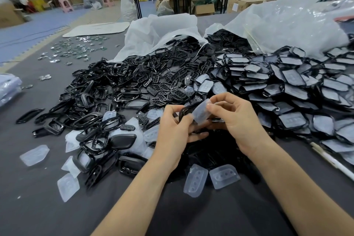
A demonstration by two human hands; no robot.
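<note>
My left hand point(175, 126) grips a black plastic frame point(184, 110) above the grey table point(57, 207). My right hand point(232, 116) pinches a translucent silicone pad point(200, 112) between thumb and forefinger and holds it against that frame. Both hands are in the middle of the view, just above a dark heap of parts. Much of the frame is hidden by my fingers and the pad.
A heap of loose black frames point(118, 90) covers the left and middle of the table. Stacked frames fitted with pads point(298, 86) fill the right. Loose pads point(224, 176) lie near me. Two white bags point(159, 30) lie behind. Small circuit boards point(76, 50) are scattered at the far left.
</note>
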